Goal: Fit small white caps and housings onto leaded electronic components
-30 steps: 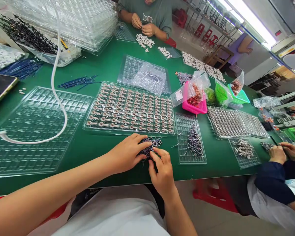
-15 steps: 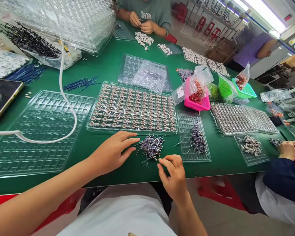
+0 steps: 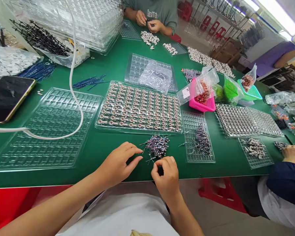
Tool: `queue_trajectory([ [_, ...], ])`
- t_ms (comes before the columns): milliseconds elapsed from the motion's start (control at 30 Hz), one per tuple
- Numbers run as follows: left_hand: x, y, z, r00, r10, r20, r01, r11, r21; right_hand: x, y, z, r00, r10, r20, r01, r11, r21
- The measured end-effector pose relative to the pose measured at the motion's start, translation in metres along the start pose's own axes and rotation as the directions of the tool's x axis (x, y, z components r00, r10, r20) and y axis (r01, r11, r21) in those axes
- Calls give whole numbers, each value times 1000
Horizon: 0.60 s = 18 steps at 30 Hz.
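Observation:
A small heap of dark parts with thin wire leads [image 3: 158,146] lies on the green table in front of me. My left hand [image 3: 123,163] is at the heap's left side, thumb and forefinger apart with nothing visible between them. At the near edge of the heap, my right hand [image 3: 166,175] has thumb and forefinger pinched on what looks like one lead of a small part; most of that part is hard to make out. Just beyond the heap sits a clear tray [image 3: 140,108] filled with rows of pale ring-ended pieces.
To the right lies a tray with more wire-leaded parts [image 3: 202,141], behind it a pink basket [image 3: 204,106]. A white cable [image 3: 82,114] curves over an unfilled clear tray [image 3: 46,147] on the left, near a phone [image 3: 11,95]. Co-workers' hands [image 3: 293,154] are at the far right and across the table.
My right thumb and forefinger have closed into a pinch at the heap's near edge. My left hand stays open beside the heap. The whole view has shifted slightly.

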State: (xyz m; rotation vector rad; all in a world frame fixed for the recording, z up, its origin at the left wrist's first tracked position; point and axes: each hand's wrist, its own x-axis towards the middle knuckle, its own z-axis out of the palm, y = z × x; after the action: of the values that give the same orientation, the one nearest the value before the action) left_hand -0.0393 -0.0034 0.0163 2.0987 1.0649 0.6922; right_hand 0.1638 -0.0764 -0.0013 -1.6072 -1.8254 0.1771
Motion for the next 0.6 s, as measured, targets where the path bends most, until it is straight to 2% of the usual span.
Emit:
queue_trajectory([
  [100,2,6,-3,996,-92,12,93,989,-118,5,-7,-9,998,64,-26,-59,985,162],
  [167,6,12,-3,977,-198,81,213,941,-262,10,-12,-13,992,124,-20,-114,952,283],
  [267,16,20,-1,934,-289,210,358,767,-533,18,-21,-11,978,207,9,-191,882,432],
  [333,23,25,1,926,-309,218,374,660,-652,23,-25,-6,973,233,2,-205,851,483],
  [367,26,27,1,925,-318,206,369,634,-679,25,-27,-3,973,232,-10,-196,845,497],
  [500,34,33,-3,933,-318,172,348,663,-663,31,-24,2,988,153,-16,-124,856,502],
  [600,36,35,-11,946,-269,181,324,807,-494,37,-15,-7,998,64,13,-63,886,460],
])
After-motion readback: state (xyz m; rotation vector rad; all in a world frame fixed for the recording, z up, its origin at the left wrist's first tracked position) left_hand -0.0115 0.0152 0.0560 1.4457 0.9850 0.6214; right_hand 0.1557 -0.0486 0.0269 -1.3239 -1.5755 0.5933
